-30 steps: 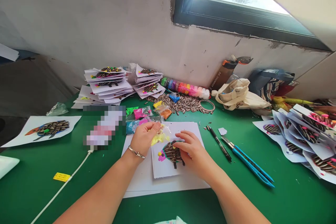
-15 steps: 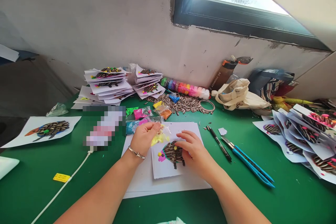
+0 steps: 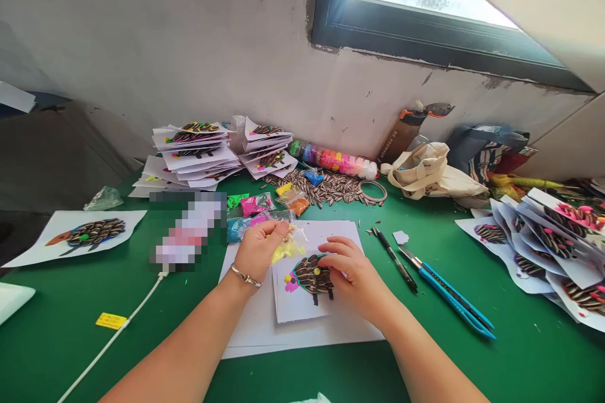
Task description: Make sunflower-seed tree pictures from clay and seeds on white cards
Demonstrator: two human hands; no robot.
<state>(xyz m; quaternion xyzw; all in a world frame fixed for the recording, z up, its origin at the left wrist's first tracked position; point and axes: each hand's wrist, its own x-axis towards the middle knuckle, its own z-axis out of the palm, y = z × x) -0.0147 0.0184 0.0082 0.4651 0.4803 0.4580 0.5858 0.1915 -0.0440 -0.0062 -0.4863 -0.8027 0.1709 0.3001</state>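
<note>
Yellow packet (image 3: 286,252) gripped by left hand (image 3: 256,250).
Seed picture (image 3: 308,274) overhung by right hand (image 3: 353,272), grip loosely parted; contact unconfirmed.

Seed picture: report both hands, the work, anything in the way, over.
Left hand: pinching yellow packet. Right hand: over seed picture, contact unclear. Picture: face up on paper, partly hidden by hand. Pen, cutter: right of paper, not blocking.

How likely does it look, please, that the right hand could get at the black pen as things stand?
Probably yes: the black pen lies on the green tabletop beside the right hand, with nothing seeming to stand between them. Whether that hand holds anything is unclear.
</note>
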